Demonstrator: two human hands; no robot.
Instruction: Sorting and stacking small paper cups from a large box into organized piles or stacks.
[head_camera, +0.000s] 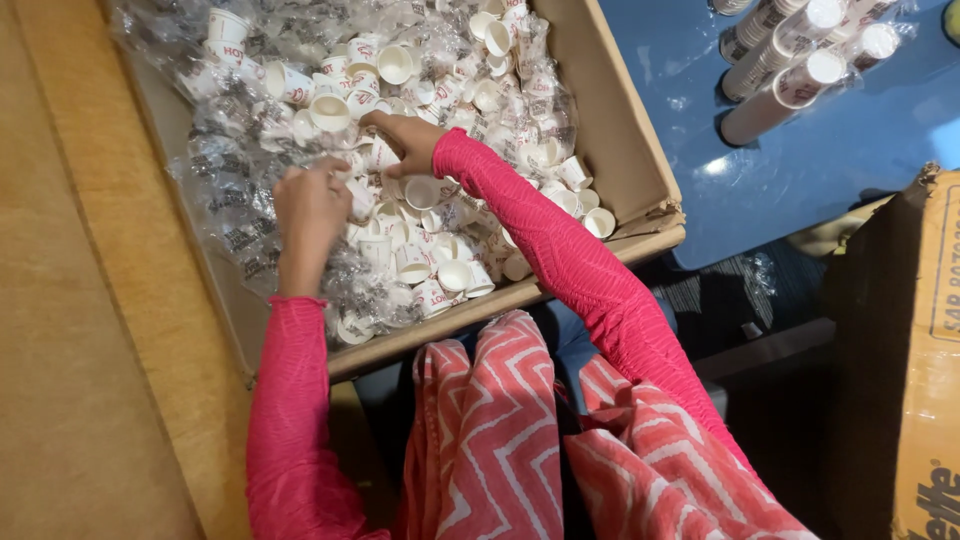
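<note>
Both hands are digging in the box (640, 150): left hand (312, 205) closing on cups (440, 270), right hand (408, 140) pinching one; most lying loose, few stacks (790, 60) done.

Two hands are reaching into one open cardboard box (620, 150): the left hand (312, 205) and the right hand (408, 140). Small white paper cups (440, 190), too many to count, are lying loose inside that box. About five sleeved stacks of cups (785, 60) are lying right of the box. A second carton (910, 350) is standing farther right.
</note>
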